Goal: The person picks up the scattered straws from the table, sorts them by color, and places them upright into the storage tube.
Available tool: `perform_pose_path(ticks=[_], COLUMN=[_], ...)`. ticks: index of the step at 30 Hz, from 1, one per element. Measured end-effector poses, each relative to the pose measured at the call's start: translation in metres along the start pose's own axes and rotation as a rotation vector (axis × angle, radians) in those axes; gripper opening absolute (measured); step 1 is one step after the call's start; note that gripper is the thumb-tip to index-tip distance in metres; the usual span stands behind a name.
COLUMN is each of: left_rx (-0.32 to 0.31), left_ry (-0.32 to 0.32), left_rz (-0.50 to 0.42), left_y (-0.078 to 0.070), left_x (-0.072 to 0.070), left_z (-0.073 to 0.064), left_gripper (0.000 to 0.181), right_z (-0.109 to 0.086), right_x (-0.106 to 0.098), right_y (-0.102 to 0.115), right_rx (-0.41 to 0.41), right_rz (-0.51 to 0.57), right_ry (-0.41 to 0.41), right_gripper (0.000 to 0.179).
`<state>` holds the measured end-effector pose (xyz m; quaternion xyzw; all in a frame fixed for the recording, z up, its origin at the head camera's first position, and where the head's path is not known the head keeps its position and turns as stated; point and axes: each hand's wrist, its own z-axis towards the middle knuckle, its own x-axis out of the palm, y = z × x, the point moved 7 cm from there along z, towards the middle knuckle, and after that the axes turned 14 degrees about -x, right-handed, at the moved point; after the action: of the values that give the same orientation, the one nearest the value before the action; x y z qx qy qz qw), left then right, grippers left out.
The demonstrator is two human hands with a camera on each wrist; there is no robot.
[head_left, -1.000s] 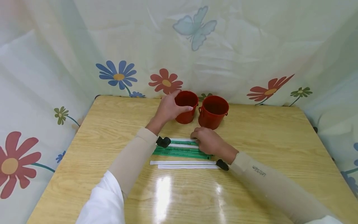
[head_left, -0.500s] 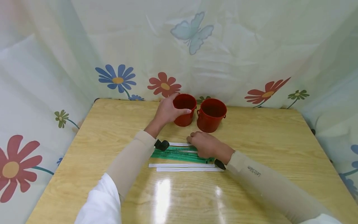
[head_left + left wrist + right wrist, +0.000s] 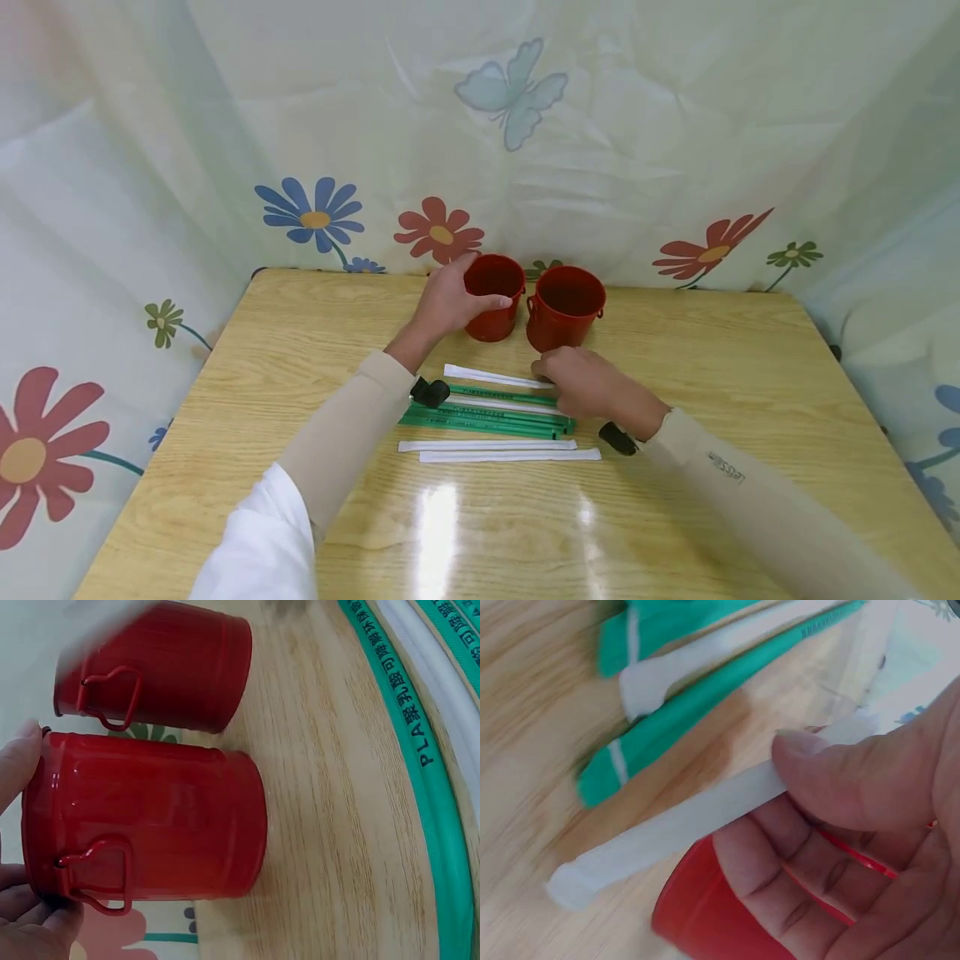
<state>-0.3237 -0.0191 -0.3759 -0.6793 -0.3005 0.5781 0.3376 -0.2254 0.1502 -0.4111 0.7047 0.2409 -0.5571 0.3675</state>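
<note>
My left hand [image 3: 448,300] grips the rim of the left red bucket [image 3: 165,817], thumb on one side and fingers on the other. Between the thumb and fingers of my right hand [image 3: 588,383] I pinch a white straw in a wrapper [image 3: 675,829]. That straw slants a little, behind the other straws and in front of the buckets. Several green wrapped straws [image 3: 480,423] lie side by side on the table, with a white straw [image 3: 502,406] among them. A second red bucket [image 3: 555,331] stands to the right of the held one, just beyond my right hand.
Two more white straws [image 3: 487,446] lie nearer to me on the wooden table [image 3: 712,358]. A flowered curtain [image 3: 637,150] rises behind the table's back edge and at both sides. Both buckets have small side handles and stand close to that back edge.
My right hand has drawn the white straw away from the green ones, shifting right, and the straw now slants. My left hand keeps its grip on the left bucket. The head view has tilted slightly.
</note>
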Motion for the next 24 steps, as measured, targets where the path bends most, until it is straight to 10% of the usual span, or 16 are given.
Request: perform_pose_path(ticks=[24], left_rx=[0.047], left_ry=[-0.002], left_rz=[-0.12], left_y=[0.003], left_x=[-0.004], left_z=[-0.001], left_gripper=[0.093], right_z=[-0.024], right_x=[-0.076], right_y=[0.008], right_rx=[-0.019], right_rz=[0.366], right_ry=[-0.511], right_gripper=[0.013])
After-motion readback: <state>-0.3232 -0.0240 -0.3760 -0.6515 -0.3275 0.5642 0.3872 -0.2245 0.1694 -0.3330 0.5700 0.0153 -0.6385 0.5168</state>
